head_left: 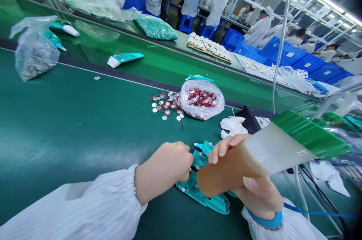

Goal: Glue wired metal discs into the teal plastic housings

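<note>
My right hand [254, 191] is wrapped round a large bottle-like container [226, 168], brown at its near end, pale and translucent in the middle and green at its far end. It is tilted over several teal plastic housings. My left hand [166, 168] is closed in a fist beside them, its fingertips hidden behind the knuckles; I cannot tell what they hold. One open teal housing [209, 200] lies below the container and is partly covered by it. Smaller teal housings [200, 159] sit just behind, between my hands.
An open plastic bag of red-wired discs [202, 100] stands ahead, with loose discs [166, 106] spilled beside it. Crumpled white tissue [233, 125] lies nearby. Another bag [38, 53] of small metal parts is at left. A green conveyor belt [164, 59] crosses behind; co-workers sit beyond.
</note>
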Action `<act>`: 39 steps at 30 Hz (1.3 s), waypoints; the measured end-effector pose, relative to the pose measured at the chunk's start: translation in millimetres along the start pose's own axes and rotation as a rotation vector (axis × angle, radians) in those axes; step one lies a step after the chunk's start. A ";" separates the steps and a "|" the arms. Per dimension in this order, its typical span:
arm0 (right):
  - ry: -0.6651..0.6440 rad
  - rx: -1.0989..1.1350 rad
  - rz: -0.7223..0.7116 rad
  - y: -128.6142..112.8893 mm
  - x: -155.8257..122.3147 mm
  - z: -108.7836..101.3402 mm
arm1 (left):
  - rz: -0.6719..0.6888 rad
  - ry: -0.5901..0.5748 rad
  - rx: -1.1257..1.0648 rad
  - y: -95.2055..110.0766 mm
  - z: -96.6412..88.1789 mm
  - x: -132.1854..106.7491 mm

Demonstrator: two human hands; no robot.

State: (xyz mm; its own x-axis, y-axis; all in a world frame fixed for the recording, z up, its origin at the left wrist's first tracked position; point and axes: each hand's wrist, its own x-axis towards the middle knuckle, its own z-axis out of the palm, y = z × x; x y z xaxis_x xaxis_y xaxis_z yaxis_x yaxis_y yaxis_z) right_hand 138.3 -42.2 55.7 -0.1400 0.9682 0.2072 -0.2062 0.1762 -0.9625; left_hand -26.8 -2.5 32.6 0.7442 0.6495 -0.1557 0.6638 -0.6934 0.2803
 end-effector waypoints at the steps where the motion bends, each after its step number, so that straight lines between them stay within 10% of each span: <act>1: 0.015 0.004 0.007 0.5 0.5 0.0 | 0.000 0.001 0.001 -0.1 0.3 0.1; 31: 0.010 -0.018 -0.093 -0.8 -3.9 -2.5 | -0.034 -0.094 -0.018 -0.2 -8.8 -0.6; 39: 0.348 0.217 -0.083 -18.3 11.5 -34.5 | -0.082 -0.052 -0.103 -1.6 -8.2 -2.1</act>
State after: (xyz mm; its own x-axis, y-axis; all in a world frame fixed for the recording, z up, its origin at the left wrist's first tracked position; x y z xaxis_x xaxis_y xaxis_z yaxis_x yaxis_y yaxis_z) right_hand 173.8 -28.2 69.7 0.2140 0.9610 0.1751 -0.4072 0.2507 -0.8782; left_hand -30.0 -0.2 40.3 0.6923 0.6837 -0.2306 0.7135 -0.6009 0.3603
